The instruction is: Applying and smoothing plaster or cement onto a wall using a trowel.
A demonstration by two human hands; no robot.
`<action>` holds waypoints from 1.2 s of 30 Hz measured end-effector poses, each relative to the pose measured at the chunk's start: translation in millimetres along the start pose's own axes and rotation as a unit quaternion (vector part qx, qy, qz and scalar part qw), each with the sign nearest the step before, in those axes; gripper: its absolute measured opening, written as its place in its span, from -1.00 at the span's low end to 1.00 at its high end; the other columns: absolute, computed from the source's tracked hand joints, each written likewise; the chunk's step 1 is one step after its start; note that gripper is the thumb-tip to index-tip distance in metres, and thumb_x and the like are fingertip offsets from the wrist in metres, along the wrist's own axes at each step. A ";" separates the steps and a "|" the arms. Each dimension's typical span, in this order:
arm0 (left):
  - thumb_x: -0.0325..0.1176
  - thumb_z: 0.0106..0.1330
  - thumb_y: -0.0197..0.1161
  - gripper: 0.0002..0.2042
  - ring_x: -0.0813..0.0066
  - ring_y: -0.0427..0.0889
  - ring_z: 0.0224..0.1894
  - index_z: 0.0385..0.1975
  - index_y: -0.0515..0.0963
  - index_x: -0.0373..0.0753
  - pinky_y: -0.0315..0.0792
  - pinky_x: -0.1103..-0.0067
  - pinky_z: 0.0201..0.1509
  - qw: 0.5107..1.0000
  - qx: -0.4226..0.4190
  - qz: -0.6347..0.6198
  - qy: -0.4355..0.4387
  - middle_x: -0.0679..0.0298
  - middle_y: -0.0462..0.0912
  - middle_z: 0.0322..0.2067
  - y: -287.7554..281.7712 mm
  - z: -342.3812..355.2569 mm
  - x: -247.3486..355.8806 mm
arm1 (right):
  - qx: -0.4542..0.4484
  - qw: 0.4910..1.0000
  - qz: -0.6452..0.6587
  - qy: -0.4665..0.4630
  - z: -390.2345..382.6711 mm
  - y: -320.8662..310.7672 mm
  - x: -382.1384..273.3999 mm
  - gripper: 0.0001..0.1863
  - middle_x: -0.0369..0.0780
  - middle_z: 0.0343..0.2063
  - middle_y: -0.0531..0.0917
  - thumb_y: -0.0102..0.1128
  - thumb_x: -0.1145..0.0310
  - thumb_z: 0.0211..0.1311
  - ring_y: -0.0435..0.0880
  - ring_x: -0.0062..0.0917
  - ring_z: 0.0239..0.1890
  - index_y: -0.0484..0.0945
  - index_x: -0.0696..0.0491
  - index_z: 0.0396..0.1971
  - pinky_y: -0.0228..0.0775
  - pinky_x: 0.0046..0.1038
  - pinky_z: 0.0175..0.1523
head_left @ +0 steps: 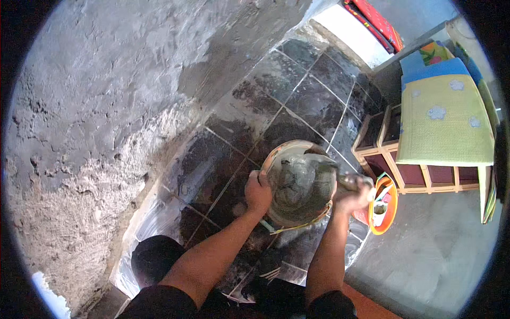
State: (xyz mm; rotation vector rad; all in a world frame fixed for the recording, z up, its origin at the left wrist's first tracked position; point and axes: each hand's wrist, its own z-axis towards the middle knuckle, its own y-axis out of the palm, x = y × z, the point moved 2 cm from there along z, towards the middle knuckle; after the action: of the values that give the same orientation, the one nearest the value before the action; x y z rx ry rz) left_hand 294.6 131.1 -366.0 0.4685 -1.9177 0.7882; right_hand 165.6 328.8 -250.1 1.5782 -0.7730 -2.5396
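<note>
Currently both hands at the basin (280,148), which sits low over the dark tiled floor (313,101), between the rough wall (58,159) and an orange tub (392,213). Whether it rests on the tiles or is tipped up: cannot tell.

Left hand (258,192) clasps the near-left part of the rim, fingers wrapped over it. Right hand (355,194) blurred, at the opposite rim; it appears closed round the handle of a tool, probably a trowel. Exact finger placement not clear.

Progress, by judgement: grey mix (292,191) looks wet and pasty, surface uneven, so working it seems underway rather than finished; a good amount is left in the basin. Upper wall shows a smoother grey coat, with a darker, damp-looking patch (223,58) toward the far corner. Lower band is coarse and pitted, apparently uncoated.

Writing: no legible lettering, label or maker's mark on the basin or tub. Yellow-green cover (446,122) at right carries pale blue cloud-like motifs only.
</note>
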 end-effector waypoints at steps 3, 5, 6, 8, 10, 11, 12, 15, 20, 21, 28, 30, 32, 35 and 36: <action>-0.09 0.52 -0.11 -0.61 -0.15 0.57 -0.26 -0.16 0.44 -0.36 0.36 0.10 -0.20 1.000 0.001 0.000 0.011 -0.09 0.56 -0.33 -0.8 0.2 3.0 | 0.002 0.998 -0.057 0.040 -16.8 4.2 32.5 -0.94 -0.24 -0.57 0.52 0.09 0.45 0.04 0.55 -0.46 -0.54 0.40 0.06 -0.50 0.49 -0.36 -0.36; -0.10 0.52 -0.11 -0.62 -0.14 0.57 -0.29 -0.19 0.44 -0.36 0.35 0.10 -0.22 1.000 0.011 -0.005 0.010 -0.08 0.55 -0.37 -3.2 -3.7 15.3 | 0.019 0.994 -0.086 0.065 -28.3 -20.8 60.4 -0.95 -0.22 -0.58 0.52 0.05 0.43 0.06 0.54 -0.45 -0.54 0.41 0.06 -0.52 0.48 -0.35 -0.37; -0.11 0.50 -0.09 -0.62 -0.18 0.56 -0.23 -0.20 0.45 -0.38 0.36 0.11 -0.17 1.000 0.002 -0.023 -0.002 -0.13 0.56 -0.32 -4.7 -5.3 19.9 | 0.037 0.989 -0.115 0.086 -38.1 -28.6 61.6 -0.94 -0.22 -0.58 0.52 0.04 0.42 0.07 0.54 -0.45 -0.55 0.41 0.06 -0.52 0.48 -0.35 -0.36; -0.13 0.48 -0.07 -0.62 -0.22 0.56 -0.17 -0.22 0.46 -0.40 0.38 0.12 -0.11 0.999 -0.007 -0.041 -0.015 -0.18 0.57 -0.28 -4.5 -5.0 19.9 | 0.019 0.993 -0.084 0.083 -48.7 -35.3 51.5 -0.93 -0.22 -0.58 0.52 0.03 0.41 0.08 0.54 -0.44 -0.55 0.41 0.06 -0.53 0.48 -0.36 -0.35; -0.14 0.49 -0.07 -0.63 -0.21 0.55 -0.18 -0.23 0.46 -0.40 0.37 0.14 -0.12 1.000 0.011 -0.024 0.004 -0.17 0.56 -0.30 -4.1 -3.6 16.7 | 0.002 0.995 -0.053 0.079 -60.6 -44.2 43.6 -0.93 -0.22 -0.59 0.52 0.02 0.41 0.08 0.53 -0.44 -0.56 0.41 0.06 -0.54 0.48 -0.36 -0.34; -0.14 0.49 -0.07 -0.63 -0.21 0.55 -0.18 -0.23 0.46 -0.40 0.37 0.14 -0.12 1.000 0.008 -0.025 0.003 -0.17 0.56 -0.30 -4.5 -3.4 16.4 | 0.006 0.996 -0.057 0.073 -66.2 -46.6 36.5 -0.93 -0.20 -0.54 0.56 -0.01 0.45 0.09 0.57 -0.45 -0.52 0.44 0.11 -0.47 0.50 -0.39 -0.32; -0.13 0.50 -0.09 -0.63 -0.14 0.56 -0.25 -0.22 0.45 -0.38 0.36 0.13 -0.18 1.000 0.000 -0.028 0.006 -0.11 0.56 -0.34 -5.6 -3.0 15.8 | 0.011 0.996 -0.062 0.067 -69.3 -47.4 31.6 -0.89 -0.19 -0.50 0.59 -0.03 0.50 0.11 0.61 -0.45 -0.48 0.47 0.17 -0.40 0.51 -0.41 -0.30; -0.13 0.52 -0.10 -0.64 -0.07 0.57 -0.32 -0.21 0.44 -0.36 0.35 0.13 -0.23 1.000 0.002 -0.024 0.013 -0.05 0.55 -0.37 -5.3 -0.8 9.6 | -0.012 0.994 -0.066 0.090 -86.7 -40.9 11.4 -0.93 -0.19 -0.54 0.55 -0.04 0.48 0.09 0.56 -0.43 -0.51 0.42 0.14 -0.49 0.47 -0.36 -0.32; -0.12 0.53 -0.11 -0.62 -0.08 0.55 -0.32 -0.18 0.44 -0.38 0.35 0.12 -0.21 0.999 -0.018 -0.038 0.007 -0.05 0.55 -0.36 -2.3 -2.8 16.8 | -0.166 0.933 -0.317 -0.041 -107.6 -52.8 -15.4 -0.93 -0.14 -0.58 0.50 -0.09 0.49 0.04 0.50 -0.39 -0.56 0.37 0.16 -0.53 0.48 -0.29 -0.34; -0.12 0.52 -0.10 -0.63 -0.08 0.55 -0.32 -0.18 0.44 -0.38 0.35 0.12 -0.20 0.999 -0.012 -0.042 0.004 -0.05 0.54 -0.36 -2.9 -2.9 16.8 | -0.109 0.976 -0.179 0.060 -110.6 -30.0 -24.3 -0.92 -0.13 -0.59 0.50 -0.09 0.48 0.03 0.50 -0.39 -0.57 0.36 0.16 -0.54 0.49 -0.27 -0.36; -0.15 0.50 -0.06 -0.64 -0.14 0.54 -0.32 -0.20 0.46 -0.39 0.34 0.12 -0.20 0.998 0.030 -0.044 0.030 -0.08 0.55 -0.38 -2.4 0.9 4.8 | -0.074 0.994 0.072 0.045 -60.2 -2.3 -51.6 -0.96 -0.19 -0.57 0.50 0.00 0.49 0.16 0.53 -0.48 -0.51 0.36 0.10 -0.45 0.45 -0.34 -0.29; -0.14 0.50 -0.06 -0.63 -0.16 0.54 -0.31 -0.20 0.47 -0.40 0.35 0.12 -0.20 0.998 0.012 -0.045 0.032 -0.10 0.55 -0.37 -3.3 -0.6 9.3 | -0.110 0.993 0.048 0.021 -33.8 -7.0 -43.5 -0.93 -0.19 -0.57 0.50 0.03 0.45 0.14 0.48 -0.50 -0.51 0.35 0.08 -0.48 0.42 -0.36 -0.27; -0.13 0.50 -0.06 -0.62 -0.17 0.54 -0.31 -0.20 0.47 -0.40 0.35 0.12 -0.19 0.999 0.003 -0.040 0.037 -0.11 0.56 -0.36 -3.7 0.1 8.9 | -0.012 0.997 -0.074 -0.016 -31.1 -0.5 -26.8 -0.94 -0.24 -0.67 0.47 0.04 0.45 0.09 0.45 -0.46 -0.62 0.38 0.06 -0.51 0.46 -0.32 -0.33; -0.14 0.49 -0.05 -0.63 -0.18 0.55 -0.30 -0.21 0.48 -0.40 0.36 0.13 -0.19 0.999 0.004 -0.045 0.026 -0.12 0.57 -0.37 1.5 -1.4 7.0 | 0.015 0.995 -0.085 -0.040 -36.4 -25.7 3.4 -0.93 -0.21 -0.64 0.52 0.03 0.43 0.11 0.50 -0.44 -0.60 0.39 0.07 -0.52 0.48 -0.34 -0.31; -0.14 0.49 -0.06 -0.63 -0.17 0.55 -0.30 -0.21 0.47 -0.40 0.36 0.14 -0.20 0.999 0.012 -0.042 0.027 -0.12 0.57 -0.37 1.6 -1.7 7.2 | 0.034 0.992 -0.111 -0.038 -45.7 -30.5 13.6 -0.92 -0.19 -0.62 0.53 0.01 0.42 0.13 0.51 -0.43 -0.59 0.39 0.07 -0.52 0.48 -0.35 -0.32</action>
State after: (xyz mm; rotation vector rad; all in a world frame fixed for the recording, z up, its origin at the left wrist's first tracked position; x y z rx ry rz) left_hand 291.4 133.6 -359.6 0.5344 -1.8284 0.7622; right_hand 204.5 333.8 -290.8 1.6865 -0.7376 -2.7701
